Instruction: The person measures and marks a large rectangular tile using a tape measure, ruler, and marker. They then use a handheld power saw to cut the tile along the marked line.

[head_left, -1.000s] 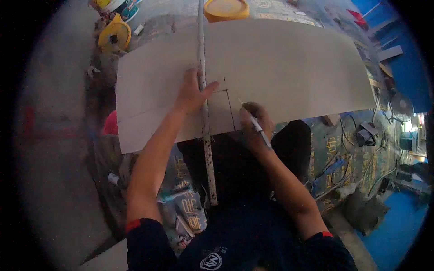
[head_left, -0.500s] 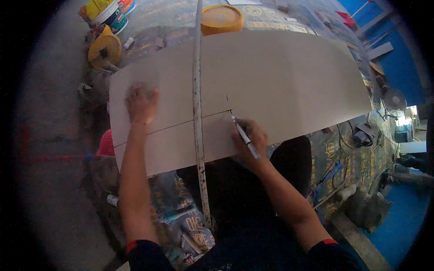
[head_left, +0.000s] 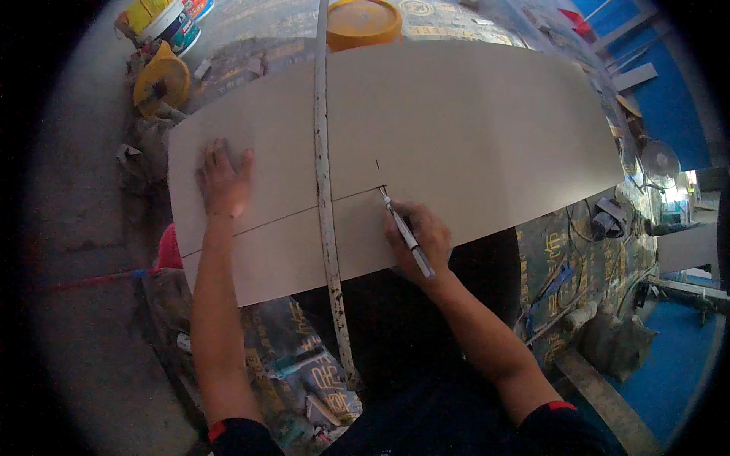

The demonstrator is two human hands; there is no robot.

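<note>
A large beige board (head_left: 487, 137) lies in front of me, its near edge over my dark-clad legs. My left hand (head_left: 225, 181) rests flat on its left part, fingers spread. My right hand (head_left: 422, 239) grips a slim white pen (head_left: 411, 237), tilted, with its tip at the right end of a thin dark line (head_left: 281, 219). That line runs from the board's left edge and ends in a small dark mark. Just beyond the tip is a short separate stroke (head_left: 377, 164). A long, narrow white bar (head_left: 323, 167) with chipped paint crosses the view between my hands.
Beyond the board stands a yellow round bucket (head_left: 363, 24). At the far left are a yellow object with a round hole (head_left: 161, 82) and a white-and-green bucket (head_left: 173, 26). Cables and a dark tool (head_left: 608, 220) lie to the right, near a round fan-like thing (head_left: 659, 161).
My left hand, blurred before, now lies sharp and still on the board. The view has shifted slightly. The pen tip stays by the line's right end.
</note>
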